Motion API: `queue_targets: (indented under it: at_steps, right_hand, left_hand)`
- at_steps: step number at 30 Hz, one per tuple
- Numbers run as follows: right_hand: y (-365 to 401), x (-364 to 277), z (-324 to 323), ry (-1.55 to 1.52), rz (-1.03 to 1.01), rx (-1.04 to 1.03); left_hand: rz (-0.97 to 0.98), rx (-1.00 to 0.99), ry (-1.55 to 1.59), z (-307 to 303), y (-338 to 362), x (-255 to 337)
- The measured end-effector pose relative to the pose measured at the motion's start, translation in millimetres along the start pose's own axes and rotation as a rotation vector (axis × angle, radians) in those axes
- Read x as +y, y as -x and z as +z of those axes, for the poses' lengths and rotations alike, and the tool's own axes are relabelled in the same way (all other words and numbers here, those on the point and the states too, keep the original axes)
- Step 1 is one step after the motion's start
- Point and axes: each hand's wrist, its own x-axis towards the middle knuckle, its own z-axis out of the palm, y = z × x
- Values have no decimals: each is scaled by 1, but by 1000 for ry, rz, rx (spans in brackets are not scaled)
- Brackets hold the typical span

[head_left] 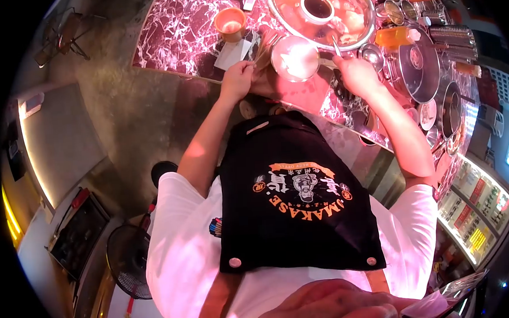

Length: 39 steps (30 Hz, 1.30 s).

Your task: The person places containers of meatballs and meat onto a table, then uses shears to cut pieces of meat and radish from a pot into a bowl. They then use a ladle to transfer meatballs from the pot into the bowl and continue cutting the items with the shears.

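My left hand (238, 80) is closed at the table's front edge, its fingers pinched on thin tan sticks that look like chopsticks (261, 57). Beside them is a round white bowl (295, 58), washed out by bright light. My right hand (357, 74) is closed around a slim metal utensil (336, 46) whose far end reaches to the pot; I cannot tell its kind. The large round pot (276, 23) holds reddish-brown food and liquid, with round dark-centred cups standing inside. A metal ladle (370, 54) lies just right of my right hand.
An orange-brown cup (230, 25) and white paper (232, 53) lie left on the marbled table (172, 34). Bottles of orange liquid (396, 37), a dark pan (418, 69) and several metal containers crowd the right side. A fan (128, 258) stands behind on the left.
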Motion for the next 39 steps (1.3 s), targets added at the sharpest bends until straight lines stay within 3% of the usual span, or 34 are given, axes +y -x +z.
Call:
queue_targets:
  at_steps: [1, 3, 6, 8, 10, 17, 20, 24, 25, 26, 33, 36, 38, 39]
  right_hand:
    - [7, 12, 2, -91, -9, 29]
    - [23, 34, -1, -327, 5, 40]
    - [49, 58, 12, -631, 123, 130]
    - [57, 67, 30, -832, 155, 166]
    - [63, 74, 41, -945, 230, 140]
    - [66, 117, 80, -1010, 307, 175]
    - [55, 132, 84, -1025, 295, 172]
    - [28, 145, 94, -1044, 190, 268]
    - [22, 147, 95, -1058, 176, 255]
    - [13, 151, 95, -1069, 161, 248]
    - [-43, 173, 84, -933, 29, 299]
    - [-72, 174, 49, -893, 117, 234]
    - [-106, 179, 44, -670, 22, 425]
    - [-124, 180, 39, -666, 23, 423]
  left_hand:
    - [12, 6, 0, 2, -5, 6]
    - [267, 134, -364, 9, -26, 24]
    - [404, 169, -554, 28, -110, 82]
    - [314, 115, -855, 39, -170, 101]
    - [28, -38, -740, 49, -212, 140]
    - [-69, -141, -891, 74, -201, 246]
    - [-74, -51, -1058, 74, -237, 208]
    - [-128, -45, -981, 91, -266, 169]
    - [-145, 48, -919, 101, -258, 169]
    - [-62, 229, -822, 109, -272, 128]
    - [-46, 325, -229, 134, -270, 21]
    - [-20, 363, -85, 138, -264, 28]
    - [27, 386, -63, 138, -264, 25]
    - [26, 385, -58, 139, -264, 20]
